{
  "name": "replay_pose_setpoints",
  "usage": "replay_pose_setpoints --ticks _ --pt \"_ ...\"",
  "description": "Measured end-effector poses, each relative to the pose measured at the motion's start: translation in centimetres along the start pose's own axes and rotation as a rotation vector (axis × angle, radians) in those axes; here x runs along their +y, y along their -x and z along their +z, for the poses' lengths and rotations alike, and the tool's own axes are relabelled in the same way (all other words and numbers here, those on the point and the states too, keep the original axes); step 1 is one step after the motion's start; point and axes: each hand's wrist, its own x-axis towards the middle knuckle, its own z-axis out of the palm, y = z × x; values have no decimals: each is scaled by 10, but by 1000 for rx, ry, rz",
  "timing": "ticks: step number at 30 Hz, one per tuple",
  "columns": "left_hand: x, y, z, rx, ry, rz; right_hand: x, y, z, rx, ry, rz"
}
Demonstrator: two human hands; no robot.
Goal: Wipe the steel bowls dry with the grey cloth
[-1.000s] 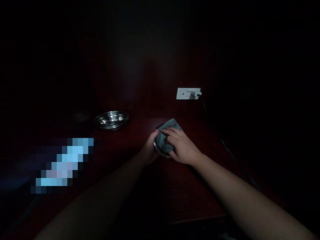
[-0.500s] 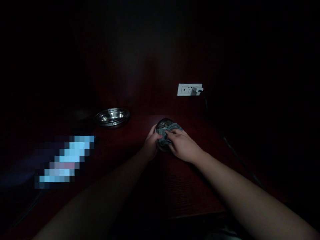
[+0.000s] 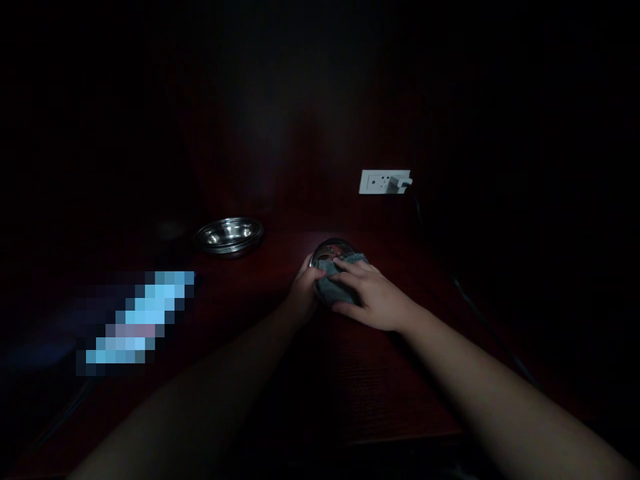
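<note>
A round shiny metal bowl (image 3: 331, 249) is held up near the middle of the view, over the dark red table. My left hand (image 3: 301, 293) is closed on its left side, the thumb over the rim and the other fingers mostly hidden behind it. A grey-green cloth (image 3: 331, 285) lies across the near part of the bowl. My right hand (image 3: 375, 293) presses this cloth against the bowl, fingers spread over it and pointing left. Much of the bowl's inside is covered by the cloth and fingers.
Several stacked metal dishes (image 3: 231, 235) stand at the back left. A blurred-out glowing screen (image 3: 145, 320) is at the left. A white wall socket (image 3: 385, 182) holds a plug, and a dark cable (image 3: 493, 330) runs along the right. The table (image 3: 370, 393) is dimly lit.
My right hand's fingers have opened out flatter over the cloth, and the cloth now spreads wider and lower on the bowl. The view has shifted slightly. My left hand keeps its hold.
</note>
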Motion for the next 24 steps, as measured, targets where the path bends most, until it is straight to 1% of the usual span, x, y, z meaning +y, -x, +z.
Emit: replay_pose_setpoints --ticks 5,9,12,18,21,24 --pt "5 0 3 7 77 -41 -4 -1 -1 -14 15 8" --pt "6 0 3 -7 99 -111 -1 0 1 -11 -17 -40" --pt "6 0 3 31 75 -145 2 0 3 -26 -22 -71" --pt "6 1 3 126 29 -152 4 0 8 -66 25 -101" --pt "5 0 3 114 28 -160 4 0 10 -66 46 -109" --pt "4 -1 3 110 70 -107 4 0 11 -53 47 -126"
